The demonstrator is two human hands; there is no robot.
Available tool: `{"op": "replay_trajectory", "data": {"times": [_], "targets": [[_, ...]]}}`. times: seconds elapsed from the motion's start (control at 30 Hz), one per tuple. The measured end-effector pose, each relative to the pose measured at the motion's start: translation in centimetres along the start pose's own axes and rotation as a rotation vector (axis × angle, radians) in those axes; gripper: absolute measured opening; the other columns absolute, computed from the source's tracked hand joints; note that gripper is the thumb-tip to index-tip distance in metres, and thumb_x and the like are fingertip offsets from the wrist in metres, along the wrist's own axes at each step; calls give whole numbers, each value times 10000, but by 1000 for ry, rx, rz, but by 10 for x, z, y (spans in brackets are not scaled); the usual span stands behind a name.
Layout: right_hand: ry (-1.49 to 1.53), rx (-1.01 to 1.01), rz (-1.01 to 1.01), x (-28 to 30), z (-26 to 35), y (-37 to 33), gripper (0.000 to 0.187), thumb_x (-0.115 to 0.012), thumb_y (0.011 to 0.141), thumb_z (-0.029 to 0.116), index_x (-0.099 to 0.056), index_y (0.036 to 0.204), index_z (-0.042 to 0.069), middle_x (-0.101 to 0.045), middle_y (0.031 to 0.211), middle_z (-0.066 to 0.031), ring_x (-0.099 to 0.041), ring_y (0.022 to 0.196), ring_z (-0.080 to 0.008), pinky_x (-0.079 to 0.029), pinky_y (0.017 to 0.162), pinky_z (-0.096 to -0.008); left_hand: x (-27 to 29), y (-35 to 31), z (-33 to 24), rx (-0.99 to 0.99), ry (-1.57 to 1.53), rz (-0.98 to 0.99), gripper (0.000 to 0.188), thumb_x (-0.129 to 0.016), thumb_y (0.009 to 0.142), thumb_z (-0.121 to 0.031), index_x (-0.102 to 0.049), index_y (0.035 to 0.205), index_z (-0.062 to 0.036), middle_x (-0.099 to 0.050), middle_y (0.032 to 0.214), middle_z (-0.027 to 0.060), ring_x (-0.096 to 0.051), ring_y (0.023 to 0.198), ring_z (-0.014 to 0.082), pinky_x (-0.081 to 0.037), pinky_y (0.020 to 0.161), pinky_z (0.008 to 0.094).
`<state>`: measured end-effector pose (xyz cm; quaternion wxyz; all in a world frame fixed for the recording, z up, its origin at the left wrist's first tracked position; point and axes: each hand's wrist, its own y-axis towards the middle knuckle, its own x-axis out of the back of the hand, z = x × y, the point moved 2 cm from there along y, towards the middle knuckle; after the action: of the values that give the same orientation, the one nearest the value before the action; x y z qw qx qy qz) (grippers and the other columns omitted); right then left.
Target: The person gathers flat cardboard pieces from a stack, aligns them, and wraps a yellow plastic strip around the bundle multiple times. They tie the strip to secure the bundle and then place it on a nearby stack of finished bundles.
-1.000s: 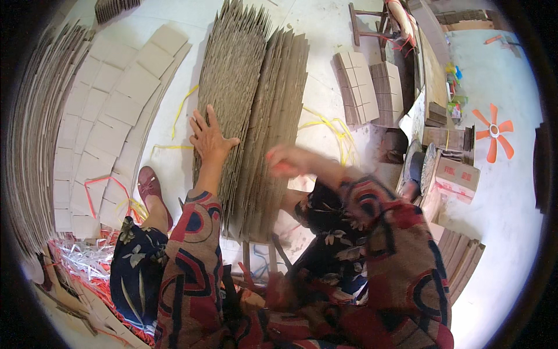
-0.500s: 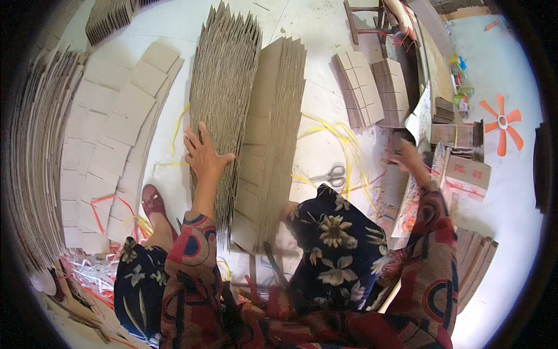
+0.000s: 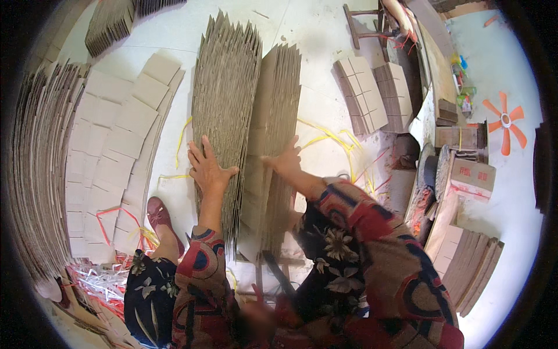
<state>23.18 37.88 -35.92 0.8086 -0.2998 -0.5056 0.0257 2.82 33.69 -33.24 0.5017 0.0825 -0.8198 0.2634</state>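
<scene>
A long row of upright cardboard sheets [image 3: 228, 87] stands in front of me, their edges facing up. My left hand [image 3: 210, 174] lies over this row with fingers spread and thumb stretched to the right. Directly beside it is a second row of cardboard sheets [image 3: 280, 93], leaning and showing a flat side. My right hand [image 3: 285, 160] rests on the second row, fingers apart, its far fingertips at the row's right edge. Neither hand grips a sheet.
Overlapping flat cardboard pieces [image 3: 119, 122] and another upright row [image 3: 43, 163] lie to the left. Yellow straps [image 3: 331, 136] trail on the floor at right. Two small cardboard stacks [image 3: 360, 93] stand beyond them. An orange fan [image 3: 505, 120] and a carton [image 3: 472, 177] are far right.
My right hand has come from the clutter at the right over to the second cardboard row. My left hand stays on the first row. The right forearm now covers most of the scissors.
</scene>
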Motion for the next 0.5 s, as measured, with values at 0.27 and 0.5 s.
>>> {"op": "replay_trajectory", "data": {"times": [0.27, 0.5], "targets": [[25, 18, -202, 0, 19, -24, 1144, -771, 636, 366, -17, 1420, 12, -425, 1203, -300, -497, 1059, -440, -435, 872, -483, 2, -1, 0, -18, -51, -7, 1188, -857, 509, -347, -142, 1441, -167, -111, 1475, 202, -189, 1332, 390, -340, 916, 556], [-134, -1, -202, 18, 26, -26, 1152, -763, 608, 324, -2, 1437, 78, -505, 1110, -257, -560, 967, -394, -461, 805, -447, 3, -1, 2, -10, -90, 10, 1142, -849, 541, -308, -151, 1433, -161, -122, 1467, 198, -194, 1330, 389, -336, 915, 546]]}}
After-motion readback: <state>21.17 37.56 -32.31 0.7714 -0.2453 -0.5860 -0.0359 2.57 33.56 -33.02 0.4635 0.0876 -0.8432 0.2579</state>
